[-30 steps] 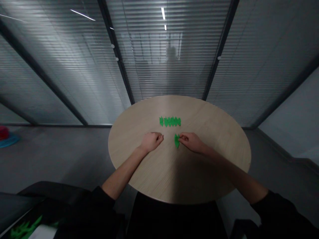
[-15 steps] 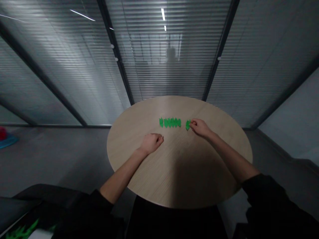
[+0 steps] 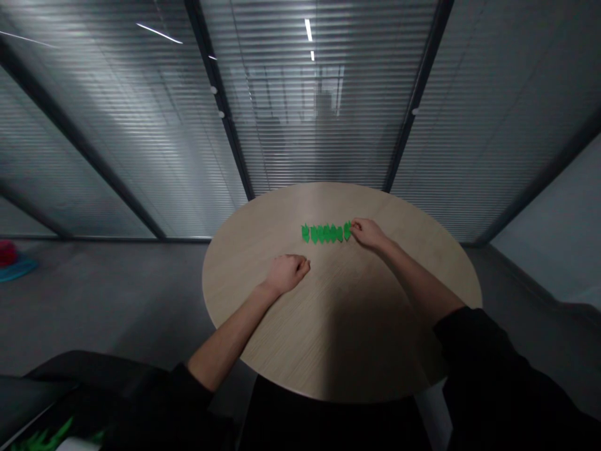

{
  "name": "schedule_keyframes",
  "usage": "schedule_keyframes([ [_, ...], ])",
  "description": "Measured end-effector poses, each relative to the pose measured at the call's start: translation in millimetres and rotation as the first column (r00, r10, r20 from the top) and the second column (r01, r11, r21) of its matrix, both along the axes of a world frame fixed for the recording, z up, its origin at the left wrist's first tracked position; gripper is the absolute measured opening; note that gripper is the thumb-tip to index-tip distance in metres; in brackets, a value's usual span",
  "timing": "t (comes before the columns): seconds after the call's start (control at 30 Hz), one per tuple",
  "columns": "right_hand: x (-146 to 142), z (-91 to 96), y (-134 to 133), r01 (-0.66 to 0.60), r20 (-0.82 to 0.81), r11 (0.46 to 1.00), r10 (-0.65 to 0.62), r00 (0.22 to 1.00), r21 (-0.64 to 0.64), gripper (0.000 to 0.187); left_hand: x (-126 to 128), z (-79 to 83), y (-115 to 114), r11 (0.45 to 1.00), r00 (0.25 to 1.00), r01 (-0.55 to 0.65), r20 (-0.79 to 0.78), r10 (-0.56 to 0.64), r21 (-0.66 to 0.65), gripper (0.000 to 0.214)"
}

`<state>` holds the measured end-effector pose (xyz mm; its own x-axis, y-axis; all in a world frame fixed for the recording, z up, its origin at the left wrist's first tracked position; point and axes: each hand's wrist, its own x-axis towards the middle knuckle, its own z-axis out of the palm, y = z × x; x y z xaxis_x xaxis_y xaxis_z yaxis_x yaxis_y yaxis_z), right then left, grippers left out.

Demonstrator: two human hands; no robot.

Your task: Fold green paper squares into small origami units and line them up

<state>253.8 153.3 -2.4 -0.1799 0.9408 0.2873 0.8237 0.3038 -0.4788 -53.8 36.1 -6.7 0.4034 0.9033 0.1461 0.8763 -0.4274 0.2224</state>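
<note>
A row of several small green folded paper pieces lies across the middle of a round wooden table. My right hand reaches to the right end of that row, fingers pinched on one more green paper piece, which sits against the last piece. My left hand rests on the tabletop nearer to me, curled into a loose fist, below and left of the row. Nothing shows in it.
Glass walls with blinds and dark frames stand behind the table. More green paper shapes lie at the lower left corner beside something dark. A red and blue object sits on the floor at the far left.
My right hand carried a green paper piece from the table's middle up and right, then left to the right end of the row. My left hand stayed put.
</note>
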Motion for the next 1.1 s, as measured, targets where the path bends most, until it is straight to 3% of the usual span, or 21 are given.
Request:
schedule_keyframes([
  [0.33,-3,-13.3,2,0.026,0.024,1.0,-0.025,0.999,-0.015,0.015,1,1.7,-1,1.0,1.0,0.002,-0.005,-0.002,-0.007,0.046],
  [0.63,-1,-14.1,-7,0.05,0.016,0.999,-0.049,0.999,-0.01,0.017,1,1.1,-1,1.0,1.0,-0.002,-0.009,0.002,0.0,0.046],
  [1.1,24,-17.4,-78,0.125,0.088,0.991,-0.121,0.989,-0.041,0.022,1,-1.1,1,1.0,1.0,-0.012,-0.008,0.012,-0.005,0.045],
])
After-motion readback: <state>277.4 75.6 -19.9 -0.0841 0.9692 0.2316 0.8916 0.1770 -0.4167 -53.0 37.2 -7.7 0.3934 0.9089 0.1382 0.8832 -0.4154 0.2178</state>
